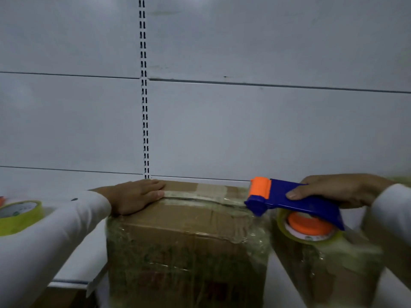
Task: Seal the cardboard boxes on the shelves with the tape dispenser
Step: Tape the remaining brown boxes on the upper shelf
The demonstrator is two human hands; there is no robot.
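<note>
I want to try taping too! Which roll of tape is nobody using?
The yellowish tape roll lying loose at far left, untouched. The other roll sits in the blue-and-orange plastic tape dispenser gripped by the right hand.

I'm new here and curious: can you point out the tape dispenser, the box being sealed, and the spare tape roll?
tape dispenser (295, 202): head view, blue handle.
cardboard box (178, 221): head view, top flap.
spare tape roll (21, 215): head view, yellow side.

Ahead of me, a white panelled back wall (244, 121) fills most of the view, divided by thin dark horizontal seams. A slotted white upright (144, 90) with paired dark slots runs down it. At my far left, a spare roll of yellowish tape (21, 216) lies on the white shelf (89, 258), with something orange, cut off by the frame edge, just behind it.
</note>
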